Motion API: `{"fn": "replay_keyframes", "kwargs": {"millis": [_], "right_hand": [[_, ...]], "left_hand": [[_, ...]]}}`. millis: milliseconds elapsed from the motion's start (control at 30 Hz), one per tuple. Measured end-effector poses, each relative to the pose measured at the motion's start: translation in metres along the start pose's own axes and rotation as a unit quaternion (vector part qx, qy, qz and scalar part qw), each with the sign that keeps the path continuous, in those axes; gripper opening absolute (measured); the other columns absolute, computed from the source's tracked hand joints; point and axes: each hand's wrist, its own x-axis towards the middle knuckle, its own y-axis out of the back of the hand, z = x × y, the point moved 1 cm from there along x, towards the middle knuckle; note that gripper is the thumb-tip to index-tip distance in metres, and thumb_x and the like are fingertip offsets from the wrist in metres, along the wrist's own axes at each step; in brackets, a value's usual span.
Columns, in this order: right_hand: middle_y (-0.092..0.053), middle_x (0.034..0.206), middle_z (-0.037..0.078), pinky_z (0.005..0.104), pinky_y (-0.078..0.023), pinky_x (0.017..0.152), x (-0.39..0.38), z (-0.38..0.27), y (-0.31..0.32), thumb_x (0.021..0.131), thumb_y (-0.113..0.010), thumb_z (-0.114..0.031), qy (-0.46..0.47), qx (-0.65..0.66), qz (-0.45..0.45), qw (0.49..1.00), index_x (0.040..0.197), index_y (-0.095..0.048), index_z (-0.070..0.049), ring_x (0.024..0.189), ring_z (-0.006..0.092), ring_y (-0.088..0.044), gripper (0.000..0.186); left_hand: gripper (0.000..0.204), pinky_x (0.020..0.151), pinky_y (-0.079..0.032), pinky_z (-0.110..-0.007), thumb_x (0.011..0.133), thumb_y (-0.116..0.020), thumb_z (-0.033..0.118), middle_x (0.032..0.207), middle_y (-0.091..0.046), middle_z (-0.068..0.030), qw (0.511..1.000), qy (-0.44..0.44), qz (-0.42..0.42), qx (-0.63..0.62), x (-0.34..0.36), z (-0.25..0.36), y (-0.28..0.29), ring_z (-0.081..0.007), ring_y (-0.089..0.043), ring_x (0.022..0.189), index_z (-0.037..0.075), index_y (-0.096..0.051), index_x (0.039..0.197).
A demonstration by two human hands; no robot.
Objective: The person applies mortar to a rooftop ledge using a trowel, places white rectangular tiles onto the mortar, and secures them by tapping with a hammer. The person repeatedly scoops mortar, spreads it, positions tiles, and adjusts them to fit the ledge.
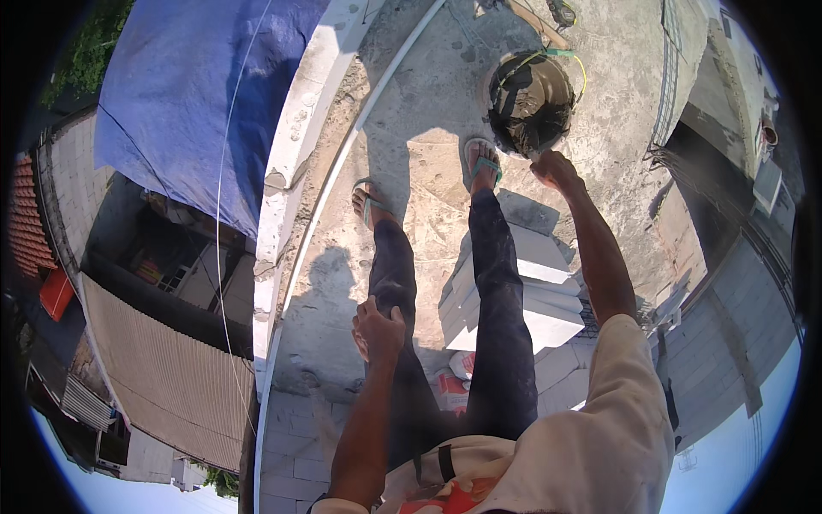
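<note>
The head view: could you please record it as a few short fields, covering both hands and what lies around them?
Left hand: at the left leg, fingers bent; nothing seen in it
Right hand: curled at the bucket's near rim; its grip cannot be made out
Bucket: round, on the concrete surface, beyond the feet
Contents: dark, wet-looking mix
Blocks: pale, stacked beside the right leg
Footwear: sandals with teal straps
Far left: blue tarp

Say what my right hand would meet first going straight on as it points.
Most likely the near rim of the bucket, then the dark wet mix inside; how high your right hand sits relative to that rim is unclear.
</note>
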Motion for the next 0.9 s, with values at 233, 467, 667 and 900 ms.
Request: {"fn": "replay_keyframes", "kwargs": {"millis": [233,467,667,900], "right_hand": [[-0.072,0.109,0.028,0.0518,-0.055,0.093,0.01,0.049,-0.026,0.09,-0.064,-0.034,0.029,0.094,0.072,0.993,0.114,-0.065,0.001,0.107,0.0466,-0.07,0.042],[-0.072,0.114,0.024,0.0501,-0.059,0.093,0.04,-0.003,0.026,0.093,-0.063,-0.021,-0.001,0.086,0.163,0.983,0.119,-0.064,0.0,0.112,0.0416,-0.071,0.034],[-0.073,0.118,0.022,0.0473,-0.059,0.094,0.125,0.02,-0.055,0.094,-0.062,-0.022,-0.001,0.268,0.231,0.935,0.111,-0.07,-0.005,0.113,0.0377,-0.072,0.026],[-0.07,0.088,0.011,0.0383,-0.053,0.063,0.082,0.008,-0.051,0.095,-0.07,-0.022,0.042,0.364,0.062,0.928,0.101,-0.067,-0.009,0.075,0.0242,-0.067,0.015]], "left_hand": [[0.054,0.106,-0.048,-0.052,0.089,-0.074,0.034,0.135,-0.064,-0.0143,1.0,-0.013,0.008,0.025,-0.015,-0.003,-0.023,-0.0354,-0.06,0.126,0.008,-0.062,0.135],[0.054,0.108,-0.046,-0.052,0.088,-0.074,0.033,0.136,-0.063,-0.0125,0.999,0.015,0.0,0.051,-0.02,0.002,-0.04,-0.0347,-0.059,0.127,0.008,-0.062,0.134],[0.055,0.107,-0.046,-0.052,0.088,-0.074,0.034,0.137,-0.063,-0.0121,0.997,-0.011,-0.02,0.07,-0.016,0.014,-0.04,-0.0347,-0.06,0.126,0.008,-0.062,0.135],[0.059,0.108,-0.047,-0.05,0.087,-0.075,0.035,0.138,-0.063,-0.0138,0.997,0.003,-0.01,0.07,-0.017,0.011,-0.038,-0.0358,-0.06,0.127,0.007,-0.063,0.137]]}}
